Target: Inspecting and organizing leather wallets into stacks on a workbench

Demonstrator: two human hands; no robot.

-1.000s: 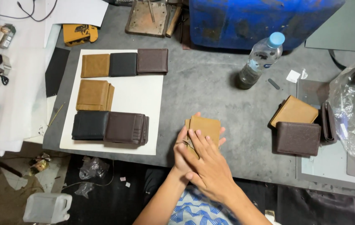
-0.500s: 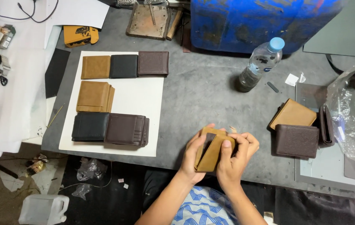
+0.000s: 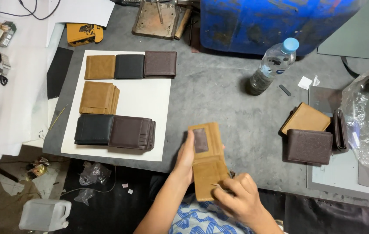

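Observation:
I hold a tan wallet (image 3: 208, 162) spread open above the near edge of the grey table (image 3: 219, 95). My left hand (image 3: 185, 158) grips its left side, thumb by the clear window pocket. My right hand (image 3: 236, 197) pinches its lower right corner. On a white sheet (image 3: 150, 102) to the left lie sorted wallets: a tan wallet (image 3: 100, 67), a black wallet (image 3: 129, 66) and a brown wallet (image 3: 160, 63) in a row, a tan stack (image 3: 97, 97), a black stack (image 3: 93, 129) and a brown stack (image 3: 131, 132).
A plastic water bottle (image 3: 273, 67) stands mid-table before a blue drum (image 3: 275, 21). At the right sit a tan wallet (image 3: 306, 118), a brown wallet (image 3: 309, 146) and a clear plastic bag (image 3: 368, 125). A metal tool (image 3: 158, 17) lies at the back. A white jug (image 3: 45, 214) sits on the floor.
The tan wallet lay shut under both hands on the table, was lifted, and now is spread open. My right hand has slid down to its lower corner.

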